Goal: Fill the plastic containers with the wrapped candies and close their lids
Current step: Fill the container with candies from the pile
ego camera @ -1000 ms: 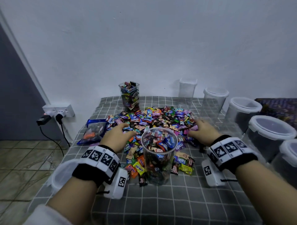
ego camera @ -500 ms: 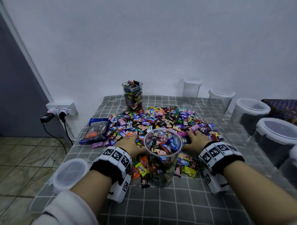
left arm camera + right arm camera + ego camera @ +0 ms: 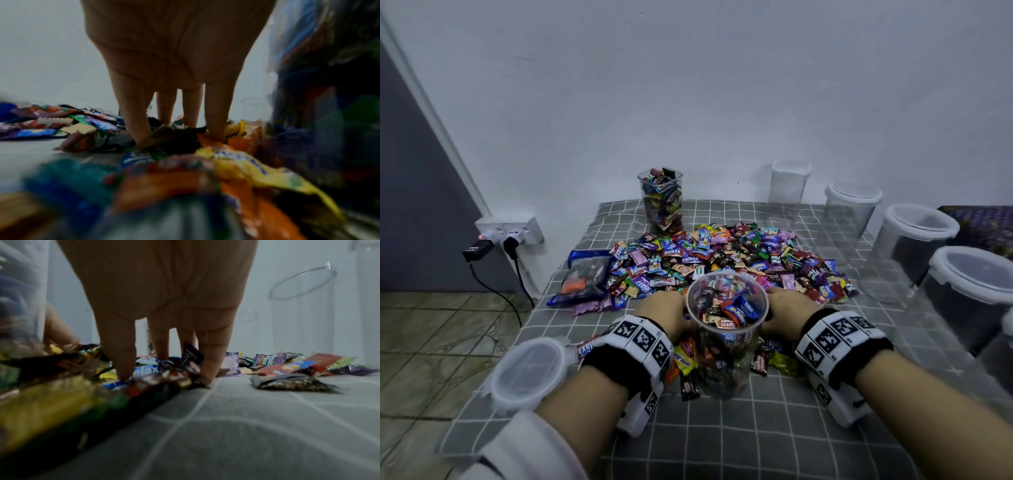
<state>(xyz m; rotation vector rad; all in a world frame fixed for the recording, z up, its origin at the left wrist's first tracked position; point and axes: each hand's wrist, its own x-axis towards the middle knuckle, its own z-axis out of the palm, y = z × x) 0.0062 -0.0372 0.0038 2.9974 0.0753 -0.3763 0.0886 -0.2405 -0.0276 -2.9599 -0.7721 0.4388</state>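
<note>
A clear round container (image 3: 726, 356), filled with wrapped candies almost to its rim, stands open in front of me. Behind it a big pile of candies (image 3: 726, 257) covers the checked cloth. My left hand (image 3: 664, 310) lies just left of the container, and my right hand (image 3: 787, 308) lies just right of it. In the left wrist view the left hand (image 3: 176, 129) has straight fingers, tips pressed down into candies (image 3: 226, 155). In the right wrist view the right hand (image 3: 164, 369) does the same on a small heap (image 3: 170, 374). Neither hand grips anything.
A loose round lid (image 3: 527, 371) lies at the near left edge of the table (image 3: 774, 438). A second candy-filled container (image 3: 661, 202) stands at the back. Several empty lidded containers (image 3: 914, 246) line the right side. A blue bag (image 3: 585, 274) lies left of the pile.
Both hands have drawn back from the pile towards me and closed in on either side of the container, dragging candies along.
</note>
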